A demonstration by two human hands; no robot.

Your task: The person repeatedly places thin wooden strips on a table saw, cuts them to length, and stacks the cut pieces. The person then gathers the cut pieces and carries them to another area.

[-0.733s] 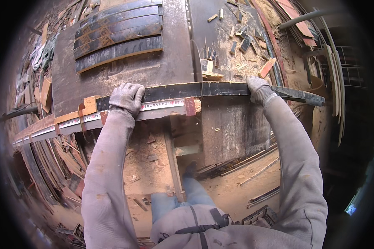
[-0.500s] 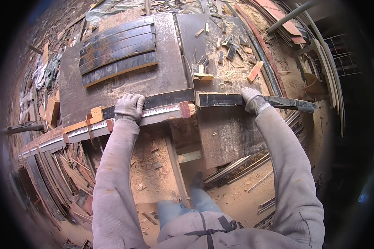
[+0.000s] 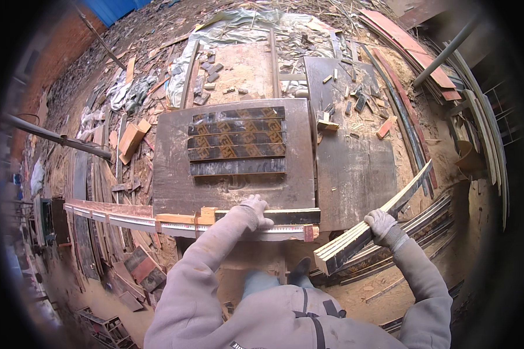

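Note:
My right hand (image 3: 381,225), in a grey glove, grips a bundle of long plywood strips (image 3: 355,235) with black faces and pale cut edges. The bundle slants off the right tabletop's front side, its near end toward me. My gloved left hand (image 3: 256,212) reaches over the front edge of the table with its fingers extended. Beneath and beside it lies a short black-faced strip (image 3: 291,216) against the rail with a measuring tape (image 3: 183,226). A small wooden block (image 3: 206,215) stands left of that hand. Further back, several black-faced strips (image 3: 239,167) lie side by side on the table.
The dark left tabletop (image 3: 172,145) meets a second panel (image 3: 355,174) across a narrow gap. Small offcuts (image 3: 361,102) and sawdust litter that panel's far part. A metal pole (image 3: 58,138) juts in at the left, another pole (image 3: 448,49) at the upper right. Long strips (image 3: 416,235) lie below right.
My right hand has swung the strips toward me, away from the tape rail's line, and tilted them. My left hand has loosened, its fingers now extended. The head view has shifted.

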